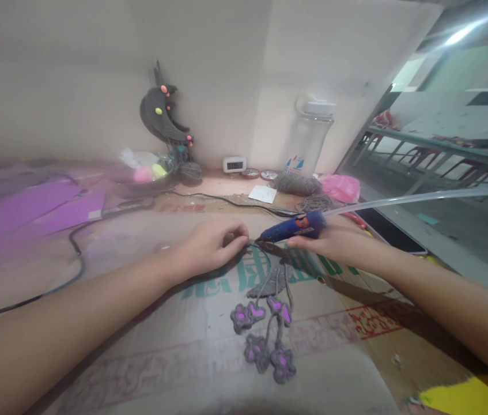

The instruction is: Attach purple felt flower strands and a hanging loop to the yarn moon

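My right hand [328, 242] grips a blue hot glue gun [291, 228] with a long clear glue stick [416, 199] poking out behind it. The gun's nozzle points left toward my left hand [211, 245]. That hand is closed in a pinch on the top of a grey craft hanging [269, 282] lying on the cardboard [174, 346]. Grey strings run down from it to several grey and purple paw shapes [265, 337].
A black cable [77, 253] crosses the cardboard at left. Purple sheets [23, 210] lie far left. At the back stand a grey moon ornament [161, 115], a bowl [148, 173], a small clock [234, 165], a water bottle [310, 138], grey yarn [298, 184] and a pink bag [341, 187].
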Available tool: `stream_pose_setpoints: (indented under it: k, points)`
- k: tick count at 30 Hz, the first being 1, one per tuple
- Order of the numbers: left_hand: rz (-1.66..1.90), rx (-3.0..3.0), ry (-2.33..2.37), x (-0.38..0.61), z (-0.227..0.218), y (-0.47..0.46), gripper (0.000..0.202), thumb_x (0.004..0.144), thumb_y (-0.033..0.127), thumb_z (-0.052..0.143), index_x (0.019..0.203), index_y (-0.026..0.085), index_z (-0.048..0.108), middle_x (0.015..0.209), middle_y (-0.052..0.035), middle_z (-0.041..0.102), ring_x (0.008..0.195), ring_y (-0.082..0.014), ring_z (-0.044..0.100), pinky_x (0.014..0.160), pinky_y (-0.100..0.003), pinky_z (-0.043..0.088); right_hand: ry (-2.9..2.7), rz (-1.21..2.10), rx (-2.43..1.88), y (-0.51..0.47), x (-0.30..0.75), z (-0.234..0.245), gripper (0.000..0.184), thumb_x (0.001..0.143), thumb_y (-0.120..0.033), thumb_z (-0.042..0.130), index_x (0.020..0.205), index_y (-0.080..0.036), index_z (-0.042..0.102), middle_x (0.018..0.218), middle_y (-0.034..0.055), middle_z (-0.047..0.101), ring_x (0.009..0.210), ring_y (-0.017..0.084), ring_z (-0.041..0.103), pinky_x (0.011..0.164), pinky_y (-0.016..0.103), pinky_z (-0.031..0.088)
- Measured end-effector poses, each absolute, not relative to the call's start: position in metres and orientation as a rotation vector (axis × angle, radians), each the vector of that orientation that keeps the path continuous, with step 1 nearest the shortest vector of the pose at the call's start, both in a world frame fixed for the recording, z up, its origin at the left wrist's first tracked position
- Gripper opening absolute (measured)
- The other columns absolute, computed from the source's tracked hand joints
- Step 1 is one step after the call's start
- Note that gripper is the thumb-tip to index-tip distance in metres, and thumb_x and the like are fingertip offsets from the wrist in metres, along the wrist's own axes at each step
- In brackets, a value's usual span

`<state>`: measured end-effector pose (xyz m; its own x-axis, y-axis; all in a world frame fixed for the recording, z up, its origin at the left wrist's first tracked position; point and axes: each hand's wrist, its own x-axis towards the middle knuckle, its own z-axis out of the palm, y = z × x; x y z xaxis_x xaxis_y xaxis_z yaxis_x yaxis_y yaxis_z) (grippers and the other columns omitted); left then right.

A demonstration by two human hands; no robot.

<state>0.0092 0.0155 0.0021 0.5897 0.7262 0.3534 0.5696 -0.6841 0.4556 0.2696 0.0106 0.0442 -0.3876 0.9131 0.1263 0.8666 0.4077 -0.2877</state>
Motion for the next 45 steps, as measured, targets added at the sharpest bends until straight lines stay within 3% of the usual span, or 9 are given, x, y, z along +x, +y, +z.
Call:
stream_pose_setpoints:
  k: [12,21,28,40,45]
  points:
    - [0.739,2.532,1.057,0.008,0.001,0.015,0.019,0.092,0.03,0.046,0.09,0.019,0.061,0.085,-0.0007,0.066,0.078,-0.0155,0.059,0.071,-0.027,0.042,-2.495,0.191,-1.579,0.005,0.267,0.054,0.035,0.08,-0.054,0.06,0.091,-0.024,0.075,0.066,0.0,0.069,0.058,0.016,0.06,0.048,0.022,0.037]
    - [0.735,2.539,1.067,0.008,0.002,0.016,0.019,0.092,0.031,0.046,0.09,0.019,0.061,0.084,-0.0006,0.067,0.078,-0.0158,0.059,0.072,-0.027,0.042,-2.486,0.184,-1.681,0.003,0.27,0.052,0.044,0.078,-0.064,0.057,0.085,-0.024,0.075,0.053,-0.001,0.061,0.046,0.014,0.052,0.042,0.023,0.03]
    - [0.736,2.543,1.075,0.009,0.002,0.016,0.02,0.092,0.031,0.046,0.09,0.019,0.062,0.084,-0.001,0.067,0.077,-0.0158,0.06,0.07,-0.027,0.042,-2.507,0.233,-1.562,0.002,0.269,0.053,0.039,0.081,-0.059,0.057,0.088,-0.026,0.076,0.047,-0.0014,0.056,0.047,0.015,0.051,0.045,0.024,0.032]
    - [0.742,2.542,1.065,0.007,0.001,0.015,0.019,0.092,0.031,0.047,0.09,0.02,0.062,0.086,-0.0003,0.068,0.079,-0.0157,0.06,0.072,-0.027,0.043,-2.479,0.213,-1.578,-0.003,0.265,0.055,0.029,0.08,-0.054,0.06,0.095,-0.034,0.075,0.053,-0.0025,0.059,0.048,0.015,0.052,0.043,0.024,0.03]
    - [0.735,2.541,1.073,0.008,0.001,0.015,0.019,0.091,0.031,0.047,0.09,0.02,0.061,0.085,-0.0005,0.068,0.077,-0.0156,0.06,0.071,-0.027,0.042,-2.458,0.17,-1.64,-0.002,0.267,0.055,0.033,0.078,-0.058,0.06,0.09,-0.032,0.075,0.057,-0.002,0.061,0.048,0.014,0.052,0.042,0.024,0.028]
